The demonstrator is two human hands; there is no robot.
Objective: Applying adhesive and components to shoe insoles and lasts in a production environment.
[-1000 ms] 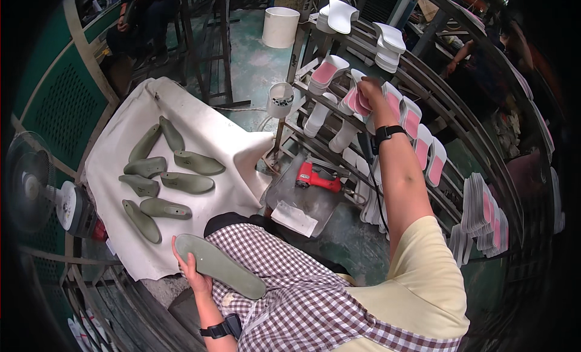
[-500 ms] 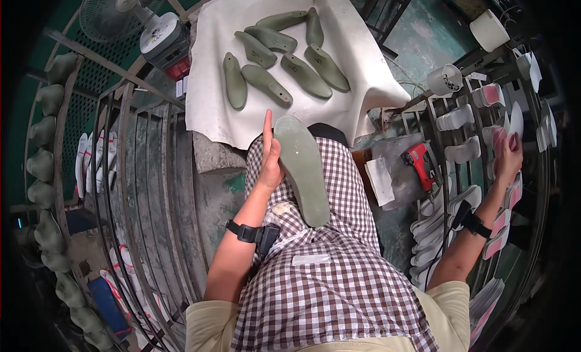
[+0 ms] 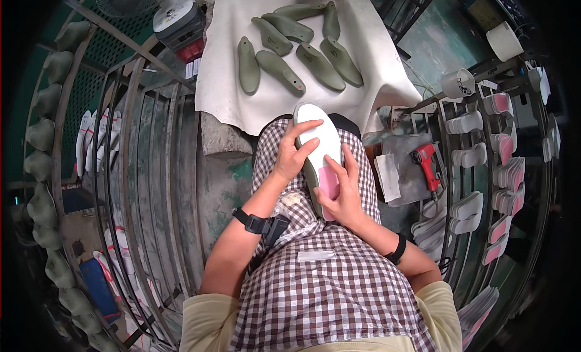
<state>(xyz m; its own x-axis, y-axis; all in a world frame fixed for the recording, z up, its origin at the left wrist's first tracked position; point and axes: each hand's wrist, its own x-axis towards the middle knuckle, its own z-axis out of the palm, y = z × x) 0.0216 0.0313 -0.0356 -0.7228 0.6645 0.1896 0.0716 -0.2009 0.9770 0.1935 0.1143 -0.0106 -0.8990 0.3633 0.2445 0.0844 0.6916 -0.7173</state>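
Observation:
A green shoe last [image 3: 309, 174] rests bottom up on my lap, mostly covered by a white insole [image 3: 322, 138] with a pink heel part. My left hand [image 3: 295, 153] grips the forepart from the left side, its thumb and fingers on the insole's white face. Toward the heel, my right hand [image 3: 344, 198] holds the insole and last between thumb and fingers, the thumb lying by the pink area. Several other green shoe lasts [image 3: 279, 73] lie on the white cloth [image 3: 227, 110] beyond my knees.
On the right, a metal rack holds stacked insoles [image 3: 469, 155]; a red pistol-shaped power tool [image 3: 427, 165] lies nearer, beside a white paper [image 3: 387, 177]. More green lasts [image 3: 42, 204] line the left rack [image 3: 134, 152]. A fan [image 3: 179, 19] stands at the far left.
My right hand has come back from the right rack with an insole, which now lies on the last's bottom. My left hand has closed over the forepart. The view has shifted slightly.

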